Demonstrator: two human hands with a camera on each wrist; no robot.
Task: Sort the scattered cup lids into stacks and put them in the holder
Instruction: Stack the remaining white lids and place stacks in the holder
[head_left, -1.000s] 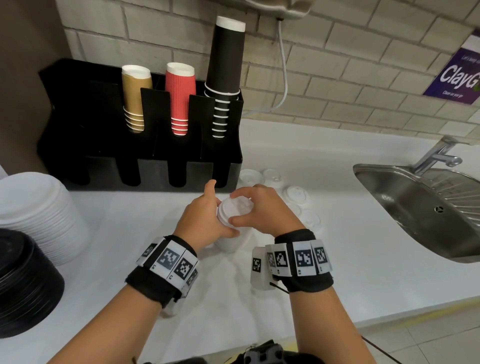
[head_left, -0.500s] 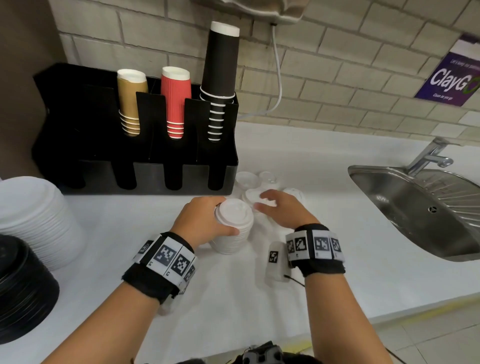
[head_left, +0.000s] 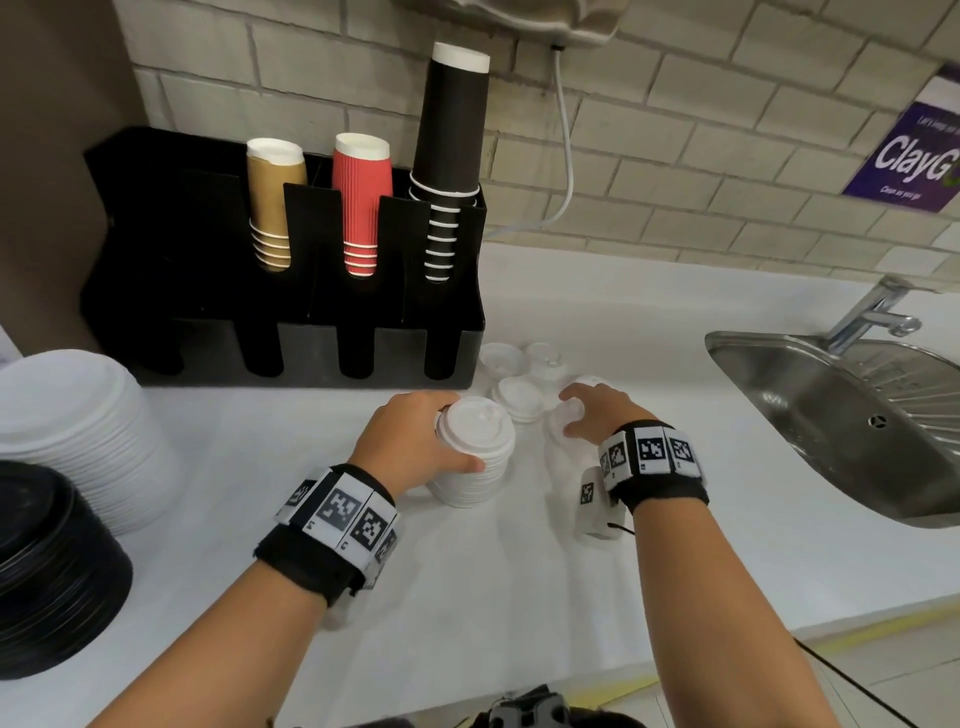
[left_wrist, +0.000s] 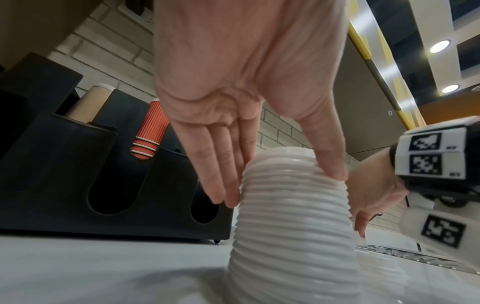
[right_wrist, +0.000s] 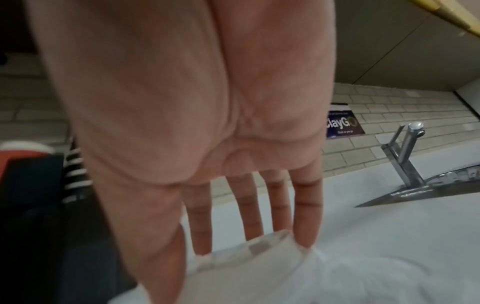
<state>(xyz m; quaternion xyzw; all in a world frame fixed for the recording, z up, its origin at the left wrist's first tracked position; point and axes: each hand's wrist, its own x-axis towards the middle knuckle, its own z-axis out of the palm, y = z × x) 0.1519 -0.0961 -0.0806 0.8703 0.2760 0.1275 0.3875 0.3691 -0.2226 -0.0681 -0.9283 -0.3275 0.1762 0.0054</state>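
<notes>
A tall stack of white cup lids stands on the white counter in front of the black holder. My left hand grips the stack's upper part, fingers behind and thumb in front; the left wrist view shows the ribbed stack between thumb and fingers. To the right, my right hand arches over a loose white lid and pinches it between thumb and fingertips. More loose lids lie behind, by the holder's right corner.
The holder carries brown cups, red cups and tall black cups. Large white lids and black lids are piled at the left. A steel sink with a tap lies to the right.
My right hand left the top of the stack and moved right and down onto a loose lid. My left hand kept its grip on the stack.
</notes>
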